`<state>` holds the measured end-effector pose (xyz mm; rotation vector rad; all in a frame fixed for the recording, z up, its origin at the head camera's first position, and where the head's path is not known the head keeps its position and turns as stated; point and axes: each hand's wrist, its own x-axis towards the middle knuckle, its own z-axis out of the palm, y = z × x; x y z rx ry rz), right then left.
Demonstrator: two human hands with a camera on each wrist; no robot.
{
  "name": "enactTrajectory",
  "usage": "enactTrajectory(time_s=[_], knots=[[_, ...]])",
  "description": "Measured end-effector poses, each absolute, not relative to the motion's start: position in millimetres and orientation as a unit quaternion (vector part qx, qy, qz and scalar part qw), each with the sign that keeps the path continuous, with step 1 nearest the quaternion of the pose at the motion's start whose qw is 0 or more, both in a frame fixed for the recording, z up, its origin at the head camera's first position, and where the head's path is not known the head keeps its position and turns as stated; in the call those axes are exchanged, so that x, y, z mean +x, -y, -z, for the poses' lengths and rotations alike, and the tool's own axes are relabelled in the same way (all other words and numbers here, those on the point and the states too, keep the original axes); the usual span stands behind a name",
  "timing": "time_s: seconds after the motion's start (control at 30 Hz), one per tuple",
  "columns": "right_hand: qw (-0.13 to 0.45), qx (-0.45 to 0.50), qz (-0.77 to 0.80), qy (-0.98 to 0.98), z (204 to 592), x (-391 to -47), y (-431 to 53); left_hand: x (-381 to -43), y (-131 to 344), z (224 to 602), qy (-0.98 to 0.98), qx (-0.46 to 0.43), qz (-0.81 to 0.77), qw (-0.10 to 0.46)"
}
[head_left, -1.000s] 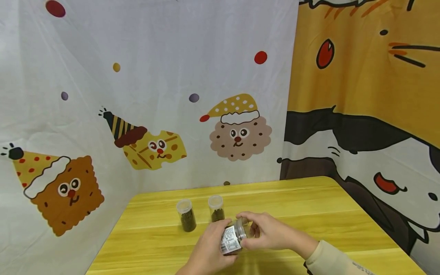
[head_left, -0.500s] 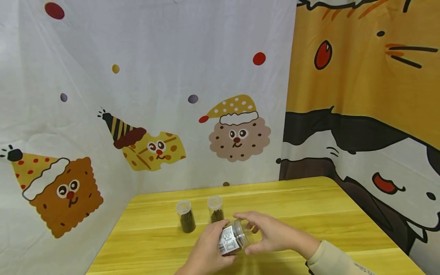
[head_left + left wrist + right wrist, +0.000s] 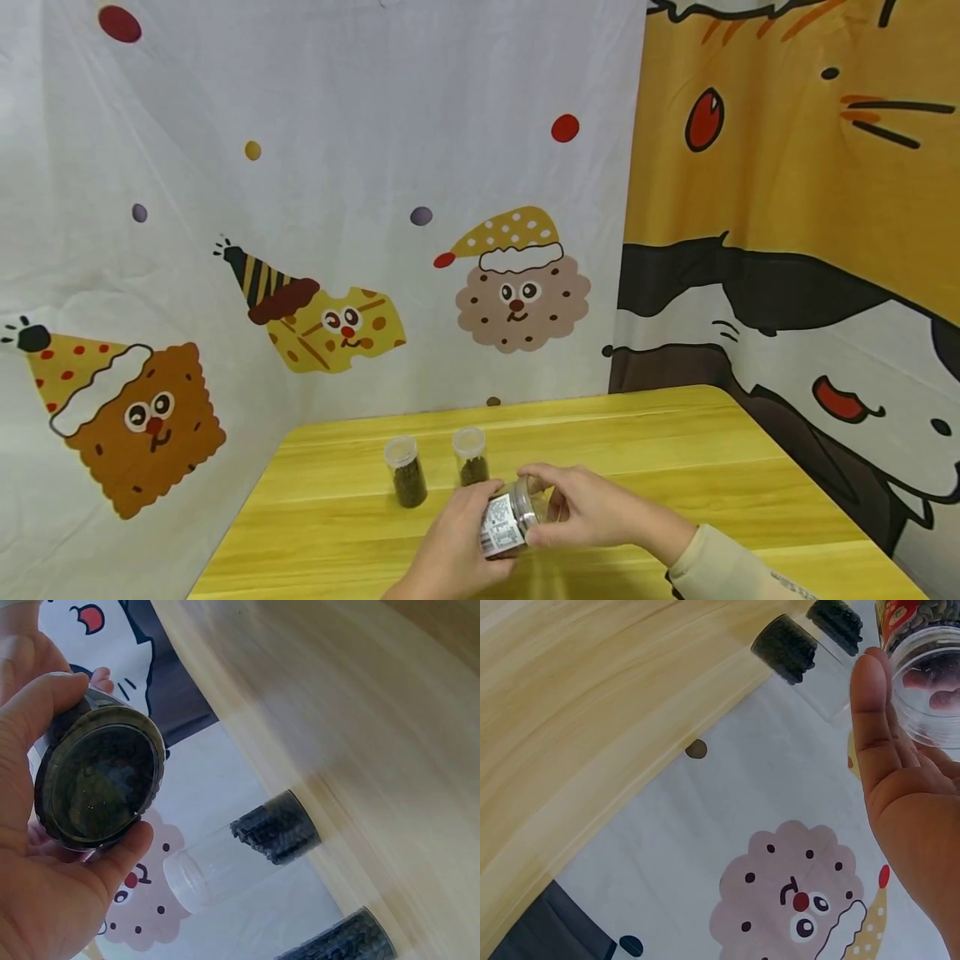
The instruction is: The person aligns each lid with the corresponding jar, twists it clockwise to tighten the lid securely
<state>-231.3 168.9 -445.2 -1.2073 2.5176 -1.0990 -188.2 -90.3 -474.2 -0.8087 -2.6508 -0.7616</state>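
A clear jar (image 3: 501, 527) with a white printed label is tilted on its side above the table. My left hand (image 3: 453, 537) wraps around its body; the left wrist view shows its round base (image 3: 101, 784), dark contents behind it. At the other end, my right hand (image 3: 588, 508) holds the transparent lid (image 3: 930, 735) between fingers above and thumb below. Small seed-like pieces and some red on the label show in the right wrist view. Just behind the jar stand two clear cylindrical bottles, the nearer one (image 3: 473, 468) and the left one (image 3: 410, 483), both upright and partly filled with dark pieces.
The yellow wood-grain table (image 3: 637, 433) extends around the hands, its far edge meeting a printed cloth backdrop (image 3: 360, 167). On the right hangs another cloth (image 3: 697, 292) with large cartoon animals.
The right fingers and thumb loosened from the lid half a second ago and now close on it again. The left hand keeps its hold on the jar; both bottles stay put.
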Motion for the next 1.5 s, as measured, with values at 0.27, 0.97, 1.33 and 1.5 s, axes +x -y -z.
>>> enactTrajectory(time_s=[0.27,0.97,1.33,1.5], knots=[[0.051,-0.411,0.315,-0.854,443.4,-229.1,-172.6,-190.5,94.2,479.4,0.917,-0.265,0.269,0.127],[0.062,-0.425,0.344,-0.835,443.6,-232.3,-171.2,-189.5,94.2,477.9,0.914,-0.276,0.276,0.110],[0.084,-0.408,0.332,-0.846,447.9,-232.4,-170.8,-190.2,94.5,480.3,0.917,-0.271,0.278,0.094],[0.074,-0.405,0.315,-0.855,445.7,-229.9,-174.0,-191.6,96.2,481.4,0.918,-0.260,0.285,0.092]])
